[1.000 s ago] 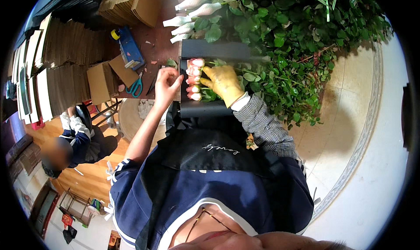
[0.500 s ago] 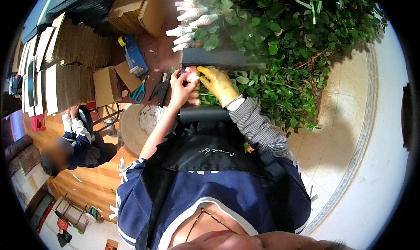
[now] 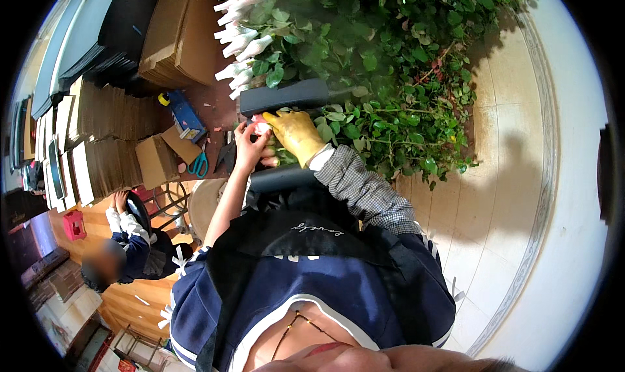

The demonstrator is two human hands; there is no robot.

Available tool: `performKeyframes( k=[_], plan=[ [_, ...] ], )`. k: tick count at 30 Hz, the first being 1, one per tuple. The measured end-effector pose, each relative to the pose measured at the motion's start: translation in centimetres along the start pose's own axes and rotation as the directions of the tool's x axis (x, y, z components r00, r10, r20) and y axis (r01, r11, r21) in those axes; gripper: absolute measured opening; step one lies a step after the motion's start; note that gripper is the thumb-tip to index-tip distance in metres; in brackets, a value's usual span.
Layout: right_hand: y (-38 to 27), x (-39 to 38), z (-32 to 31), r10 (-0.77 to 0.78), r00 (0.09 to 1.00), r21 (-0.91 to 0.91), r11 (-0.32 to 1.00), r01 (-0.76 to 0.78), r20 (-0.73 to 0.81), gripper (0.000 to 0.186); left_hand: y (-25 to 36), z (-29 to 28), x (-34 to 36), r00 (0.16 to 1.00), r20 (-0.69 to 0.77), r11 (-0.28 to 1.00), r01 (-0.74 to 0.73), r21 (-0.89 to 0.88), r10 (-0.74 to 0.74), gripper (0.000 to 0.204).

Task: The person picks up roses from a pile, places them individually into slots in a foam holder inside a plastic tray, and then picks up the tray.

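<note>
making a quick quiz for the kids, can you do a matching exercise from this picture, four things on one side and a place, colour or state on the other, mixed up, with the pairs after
Things
1. left hand
2. right hand
3. scissors
4. tapered covers

Descriptions
A. white, along the left edge of the leafy pile
B. in a yellow glove
C. blue-green handles, on the reddish-brown table
D. bare, at a pink flower

Right pairs: 1-D, 2-B, 3-C, 4-A
</note>
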State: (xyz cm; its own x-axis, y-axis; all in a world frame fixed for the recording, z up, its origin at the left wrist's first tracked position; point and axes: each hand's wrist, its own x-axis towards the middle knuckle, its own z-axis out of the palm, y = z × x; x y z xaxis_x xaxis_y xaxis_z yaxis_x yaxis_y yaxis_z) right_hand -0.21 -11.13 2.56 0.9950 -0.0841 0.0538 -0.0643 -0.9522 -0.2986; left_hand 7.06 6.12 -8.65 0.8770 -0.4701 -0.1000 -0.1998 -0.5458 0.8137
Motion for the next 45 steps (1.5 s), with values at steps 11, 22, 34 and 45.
performKeyframes(
  k=[11, 22, 34, 45],
  plan=[
    [5.1, -21.0, 2.8, 0.229, 0.927, 0.318, 0.892, -0.322, 0.296, 0.027, 0.3, -0.7, -0.1, 0.999, 0.050, 0.994, 0.013, -0.109, -0.007, 0.051],
    [1.3, -5.4, -10.9, -0.324, 0.895, 0.922, 0.335, -0.194, 0.306, 0.072, 0.1, -3.7, -1.3, 0.990, 0.138, 0.918, 0.018, -0.396, 0.040, 0.036],
    [-0.3, 1.5, -4.0, -0.235, 0.864, -0.115, 0.942, 0.316, 0.446, 0.077, -6.2, -14.1, -0.8, 0.769, -0.535, 0.617, 0.619, 0.486, -0.350, 0.037],
    [0.4, 0.7, -3.2, -0.263, 0.884, -0.063, 0.949, 0.310, 0.388, 0.075, 4.3, -19.4, -8.8, 0.859, -0.441, 0.962, 0.269, -0.039, -0.258, 0.021]
  ],
)
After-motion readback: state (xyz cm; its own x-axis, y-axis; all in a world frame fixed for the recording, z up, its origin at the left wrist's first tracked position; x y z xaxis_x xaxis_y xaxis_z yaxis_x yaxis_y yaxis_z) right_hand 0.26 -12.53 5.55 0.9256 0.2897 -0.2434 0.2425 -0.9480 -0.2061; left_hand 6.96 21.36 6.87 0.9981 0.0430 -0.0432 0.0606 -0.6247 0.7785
